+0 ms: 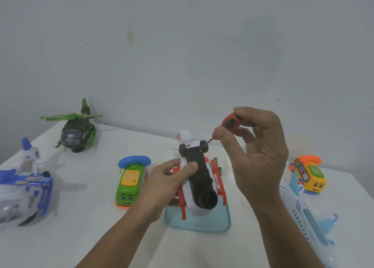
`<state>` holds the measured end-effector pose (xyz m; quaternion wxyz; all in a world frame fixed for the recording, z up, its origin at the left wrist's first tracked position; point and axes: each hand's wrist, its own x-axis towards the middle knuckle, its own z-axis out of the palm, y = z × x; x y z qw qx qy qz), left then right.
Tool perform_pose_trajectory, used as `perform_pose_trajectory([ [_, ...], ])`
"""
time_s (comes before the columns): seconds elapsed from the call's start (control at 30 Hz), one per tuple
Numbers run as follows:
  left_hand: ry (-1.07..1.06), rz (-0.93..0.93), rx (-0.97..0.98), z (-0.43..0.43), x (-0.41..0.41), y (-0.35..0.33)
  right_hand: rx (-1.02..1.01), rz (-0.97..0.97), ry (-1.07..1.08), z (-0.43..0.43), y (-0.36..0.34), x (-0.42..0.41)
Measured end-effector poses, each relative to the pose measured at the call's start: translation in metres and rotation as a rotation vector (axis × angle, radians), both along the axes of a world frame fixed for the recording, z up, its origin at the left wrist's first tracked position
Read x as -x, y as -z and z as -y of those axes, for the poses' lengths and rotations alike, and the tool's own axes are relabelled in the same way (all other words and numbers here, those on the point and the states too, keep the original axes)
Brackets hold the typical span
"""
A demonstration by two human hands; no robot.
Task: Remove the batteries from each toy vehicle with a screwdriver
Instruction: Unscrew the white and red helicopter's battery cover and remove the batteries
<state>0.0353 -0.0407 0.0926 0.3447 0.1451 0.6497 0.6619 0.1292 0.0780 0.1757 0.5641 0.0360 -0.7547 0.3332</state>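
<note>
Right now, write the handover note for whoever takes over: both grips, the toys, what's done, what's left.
Left grip holds the white-red helicopter belly up over the blue tray.
Right grip pinches the red screwdriver, tip at the black underside by the rear wheels.
Done: no removed batteries in view.
Left: open this one, then check green helicopter, blue toy, green bus, yellow bus, plane.

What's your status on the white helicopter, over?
Left hand grips upturned white helicopter. Right hand pinches red screwdriver, tip at its underside. Nothing blocking.
</note>
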Motion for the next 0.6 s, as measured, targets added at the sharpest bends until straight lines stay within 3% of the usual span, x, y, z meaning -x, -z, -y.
perform_pose_trajectory([
  [0.33, 0.056, 0.035, 0.003, 0.0013, -0.0035, -0.0030, -0.084, -0.024, -0.015, 0.0003, -0.0076, 0.0026],
  [0.6, 0.085, 0.089, 0.024, 0.0025, -0.0027, -0.0018, 0.086, 0.048, -0.167, -0.0020, -0.0064, 0.0012],
])
